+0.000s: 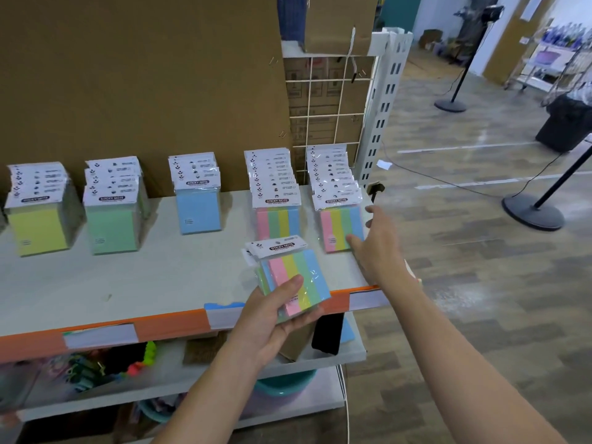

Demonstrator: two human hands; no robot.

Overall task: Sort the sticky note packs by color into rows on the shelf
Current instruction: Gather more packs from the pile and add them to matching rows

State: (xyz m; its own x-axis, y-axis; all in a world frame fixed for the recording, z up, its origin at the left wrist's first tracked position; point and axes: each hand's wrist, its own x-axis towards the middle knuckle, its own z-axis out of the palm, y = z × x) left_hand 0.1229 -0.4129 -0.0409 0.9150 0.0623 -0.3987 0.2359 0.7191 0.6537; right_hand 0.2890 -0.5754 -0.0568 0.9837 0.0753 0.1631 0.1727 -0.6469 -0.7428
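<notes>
Nearest, the left hand (272, 318) grips a small bundle of striped packs (298, 277) over the shelf's orange front edge (166, 325), towards its right end, with the thumb pressed on top and the fingers curled beneath. Just beyond, the right hand (381, 251) reaches in with its fingers straight and spread. The thumb touches the front right corner of the right striped stack (339, 225), which stands by the right edge of the shelf (144, 283).

Along the back edge, five stacks stand in a row, apart from one another. Running leftwards from that one are the second striped stack (277, 216), the blue stack (198, 209), the green stack (113, 225) and, near the left end, the yellow stack (37, 229). Behind them rise the cardboard backing (144, 75) and, at the right, a wire grid (326, 100).
</notes>
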